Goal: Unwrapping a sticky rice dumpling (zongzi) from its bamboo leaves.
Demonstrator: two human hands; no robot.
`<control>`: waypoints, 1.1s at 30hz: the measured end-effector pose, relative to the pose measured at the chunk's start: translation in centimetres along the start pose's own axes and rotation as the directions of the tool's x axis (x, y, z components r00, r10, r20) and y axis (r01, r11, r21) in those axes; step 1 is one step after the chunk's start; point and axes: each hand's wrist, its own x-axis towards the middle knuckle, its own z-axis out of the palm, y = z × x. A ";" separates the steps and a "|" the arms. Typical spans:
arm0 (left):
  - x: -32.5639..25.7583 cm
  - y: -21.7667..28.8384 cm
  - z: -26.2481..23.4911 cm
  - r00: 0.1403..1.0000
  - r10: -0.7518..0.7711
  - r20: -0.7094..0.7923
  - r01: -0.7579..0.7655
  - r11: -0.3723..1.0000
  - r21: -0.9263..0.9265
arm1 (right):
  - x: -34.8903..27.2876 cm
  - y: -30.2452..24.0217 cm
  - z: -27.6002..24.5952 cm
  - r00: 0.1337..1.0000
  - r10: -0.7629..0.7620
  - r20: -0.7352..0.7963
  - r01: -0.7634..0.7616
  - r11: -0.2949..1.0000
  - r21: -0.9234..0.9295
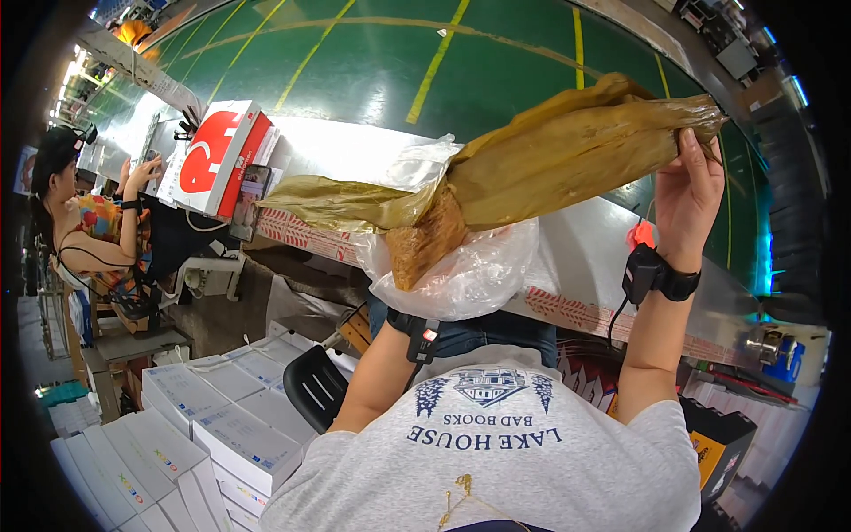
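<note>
I hold up a long bundle of dried olive-brown leaves (567, 155) in front of me, lying nearly level. My right hand (687, 191) grips its right end, fingers closed around the leaves. A crumpled clear plastic bag (461, 266) wraps the bundle's middle and hangs below it. My left hand is hidden inside or behind that bag; only the left forearm and a black wrist device (417, 332) show. A similar black device (651, 275) sits on my right wrist.
A long metal workbench (576, 248) with red-striped edge runs across. A red and white box (222, 155) stands on its left part. A seated person (84, 222) works at far left. Several stacked white boxes (204, 417) lie at lower left, beside a black chair (315, 386).
</note>
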 end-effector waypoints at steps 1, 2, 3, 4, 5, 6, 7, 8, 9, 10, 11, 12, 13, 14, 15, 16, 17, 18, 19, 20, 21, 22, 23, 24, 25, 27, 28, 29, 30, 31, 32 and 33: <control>0.0 0.0 0.1 1.000 -0.001 -0.004 0.001 1.000 0.009 | 0.1 0.0 0.0 1.000 0.001 -0.003 -0.001 1.000 -0.005; 0.0 0.0 0.2 1.000 -0.002 -0.007 0.002 1.000 0.025 | 0.2 -0.1 0.0 1.000 -0.002 -0.010 0.002 1.000 -0.013; 0.1 0.0 0.3 1.000 -0.002 -0.017 0.002 0.999 0.047 | 0.3 -0.1 0.0 1.000 0.001 -0.007 -0.001 1.000 -0.010; 0.0 0.0 0.5 1.000 0.004 -0.031 -0.001 0.996 0.086 | 0.4 -0.2 0.0 1.000 -0.006 0.013 0.006 1.000 -0.010; 0.0 0.0 0.7 0.999 0.014 -0.046 -0.007 0.989 0.150 | 0.5 -0.3 0.0 0.999 -0.013 0.036 0.013 1.000 -0.001; -0.1 -0.1 1.0 0.997 0.024 -0.067 -0.008 0.973 0.229 | 0.6 -0.4 0.0 0.999 -0.014 0.033 0.014 1.000 -0.011; -0.1 0.0 1.2 0.995 0.040 -0.087 -0.011 0.950 0.312 | 0.7 -0.5 0.1 0.999 -0.018 0.037 0.018 1.000 -0.012; -0.1 -0.2 1.4 0.987 0.067 -0.149 0.007 0.896 0.444 | 0.8 -0.6 0.1 0.999 -0.021 0.046 0.021 1.000 -0.001; 0.0 -0.1 1.5 0.993 0.040 -0.108 -0.002 0.943 0.332 | 0.9 -0.6 0.1 0.999 -0.022 0.041 0.022 1.000 -0.013; 0.1 -0.2 1.7 0.995 0.021 -0.100 -0.001 0.982 0.191 | 1.1 -0.7 0.2 0.998 -0.023 0.058 0.024 1.000 -0.007; 0.3 -0.1 1.8 0.996 -0.082 -0.019 0.068 0.919 -0.388 | 1.2 -0.8 0.2 0.997 -0.025 0.074 0.025 1.000 -0.001; 0.5 0.1 1.8 0.996 -0.082 -0.019 0.068 0.919 -0.388 | 1.5 -0.8 0.1 0.997 -0.025 0.074 0.025 1.000 -0.001; 0.6 0.3 1.8 0.987 -0.148 0.061 0.158 0.849 -0.505 | 1.8 -0.9 0.1 0.997 -0.019 0.077 0.020 1.000 -0.008; 0.7 0.5 1.8 0.968 -0.201 0.148 0.249 0.757 -0.604 | 2.1 -1.0 0.1 0.996 -0.018 0.089 0.018 1.000 -0.004; 0.7 0.7 1.8 0.941 -0.240 0.239 0.339 0.647 -0.683 | 2.4 -1.0 0.1 0.997 -0.013 0.077 0.014 1.000 -0.014; 0.7 0.8 1.7 0.905 -0.265 0.333 0.425 0.521 -0.740 | 2.7 -1.0 0.1 0.997 -0.006 0.080 0.008 1.000 -0.017; 0.7 0.9 1.6 0.860 -0.271 0.433 0.508 0.369 -0.778 | 3.0 -1.1 0.2 0.996 -0.005 0.091 0.007 1.000 -0.021; 0.6 0.9 1.5 0.861 -0.275 0.428 0.507 0.381 -0.773 | 3.3 -1.1 0.3 0.997 -0.001 0.082 0.003 1.000 -0.021; 0.5 0.8 1.4 0.846 -0.246 0.473 0.528 0.268 -0.806 | 3.6 -1.1 0.5 0.995 -0.009 0.100 0.011 1.000 -0.022; 0.4 0.7 1.3 0.832 -0.210 0.513 0.546 0.150 -0.824 | 3.9 -1.1 0.7 0.995 -0.020 0.095 0.024 0.999 -0.038; 0.2 0.6 1.1 0.831 -0.211 0.514 0.547 0.149 -0.824 | 4.1 -1.2 0.9 0.993 -0.017 0.117 0.020 0.999 -0.025; 0.0 0.6 0.9 0.837 -0.215 0.503 0.537 0.154 -0.829 | 4.3 -1.3 1.1 0.984 -0.027 0.175 0.030 0.999 -0.013; -0.1 0.6 0.6 0.843 -0.218 0.491 0.527 0.160 -0.834 | 4.5 -1.3 1.2 0.966 -0.045 0.253 0.041 0.999 0.018; -0.2 0.6 0.3 0.843 -0.220 0.491 0.528 0.159 -0.834 | 4.7 -1.4 1.3 0.973 -0.038 0.230 0.040 0.999 -0.001; -0.3 0.6 0.0 0.827 -0.226 0.515 0.548 0.121 -0.827 | 4.9 -1.4 1.3 0.973 -0.048 0.224 0.052 0.999 -0.012; -0.4 0.7 -0.6 0.810 -0.232 0.539 0.569 0.082 -0.818 | 5.6 -1.4 1.0 0.974 -0.059 0.218 0.065 0.998 -0.024; -0.5 0.8 -0.9 0.806 -0.228 0.546 0.583 0.143 -0.800 | 6.1 -1.5 0.8 0.976 -0.046 0.213 0.057 0.997 -0.047; -0.6 0.9 -1.0 0.794 -0.227 0.564 0.603 0.178 -0.778 | 6.6 -1.5 0.6 0.978 -0.034 0.207 0.049 0.996 -0.069; -0.6 1.0 -1.1 0.802 -0.225 0.554 0.595 0.203 -0.778 | 6.9 -1.4 0.3 0.978 -0.035 0.206 0.050 0.996 -0.070; -0.6 1.2 -1.1 0.795 -0.261 0.548 0.599 0.191 -0.777 | 7.2 -1.5 0.2 0.968 -0.028 0.249 0.047 0.997 -0.069; -0.5 1.5 -1.0 0.786 -0.296 0.542 0.604 0.180 -0.777 | 7.4 -1.5 0.2 0.956 -0.022 0.292 0.043 0.997 -0.068; -0.3 1.7 -0.9 0.777 -0.331 0.536 0.608 0.169 -0.776 | 7.6 -1.5 0.3 0.956 -0.023 0.292 0.045 0.997 -0.069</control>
